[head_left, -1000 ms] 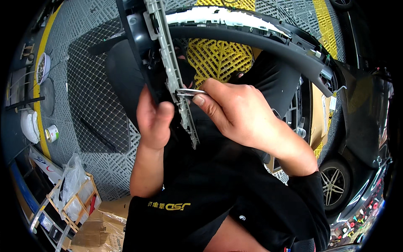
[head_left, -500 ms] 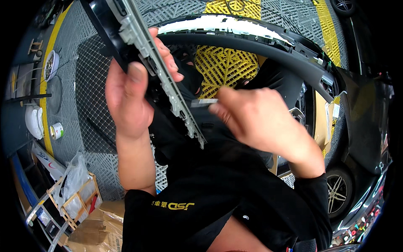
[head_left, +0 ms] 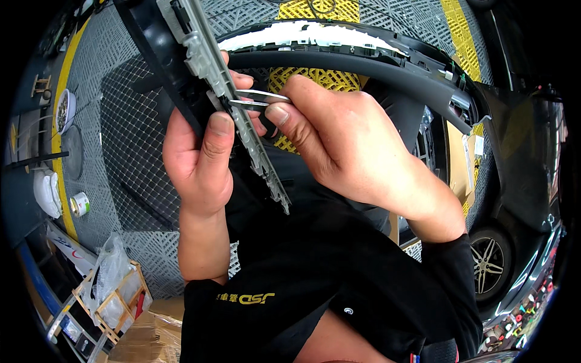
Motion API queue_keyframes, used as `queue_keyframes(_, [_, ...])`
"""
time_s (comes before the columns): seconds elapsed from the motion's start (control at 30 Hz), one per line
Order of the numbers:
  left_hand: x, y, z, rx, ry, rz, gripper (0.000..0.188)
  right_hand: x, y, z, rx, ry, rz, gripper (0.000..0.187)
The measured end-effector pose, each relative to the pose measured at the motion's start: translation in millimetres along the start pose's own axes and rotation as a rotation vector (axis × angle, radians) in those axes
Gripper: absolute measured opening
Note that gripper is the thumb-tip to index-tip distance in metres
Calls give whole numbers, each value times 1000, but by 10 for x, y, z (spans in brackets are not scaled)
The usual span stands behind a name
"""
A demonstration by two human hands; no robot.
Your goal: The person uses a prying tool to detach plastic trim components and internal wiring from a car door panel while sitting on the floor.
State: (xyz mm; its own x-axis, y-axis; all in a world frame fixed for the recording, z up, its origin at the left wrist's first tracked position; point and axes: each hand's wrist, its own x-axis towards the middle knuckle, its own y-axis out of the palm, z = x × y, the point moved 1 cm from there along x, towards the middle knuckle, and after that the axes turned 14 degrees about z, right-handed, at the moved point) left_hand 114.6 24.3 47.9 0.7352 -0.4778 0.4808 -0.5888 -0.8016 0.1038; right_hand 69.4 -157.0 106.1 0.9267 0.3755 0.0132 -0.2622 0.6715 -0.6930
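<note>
A long black trim piece (head_left: 154,57) slants across the upper middle, with a translucent plastic clip strip (head_left: 209,63) running along its right edge. My left hand (head_left: 203,163) is closed around the trim piece, its thumb in front and several fingertips showing past the far side of the strip. Between the thumb and bent forefinger of my right hand (head_left: 357,133) is a pair of metal tweezers (head_left: 266,95). Their two prongs stand apart and point left, with the tips at the strip just above my left thumb. What lies right at the tips is too small to make out.
Beyond my hands lies a curved black panel (head_left: 339,62) with a white insert (head_left: 315,35). A mesh sheet (head_left: 139,145) lies on the tiled floor at left. Lower left are a cardboard box (head_left: 151,339) and a wooden frame (head_left: 112,299). A car wheel (head_left: 489,263) stands at right.
My right hand has moved left and up, bringing the tweezers from beside the strip to its edge. The left hand still holds the trim piece, its thumb shifted slightly right and down.
</note>
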Motion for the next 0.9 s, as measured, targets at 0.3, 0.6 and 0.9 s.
queue_keyframes(0.3, [-48, 103, 18, -12, -47, -10, 49, -39, -58, 11, -169, 60, 44, 27])
queue_keyframes(0.6, [-44, 181, -2, -5, -83, 20, 50, -120, -43, 9, -200, 76, 29, 28])
queue_keyframes(0.9, [403, -134, -149, -203, -179, 46, 104, -80, -165, 66, -229, 78, 46, 27])
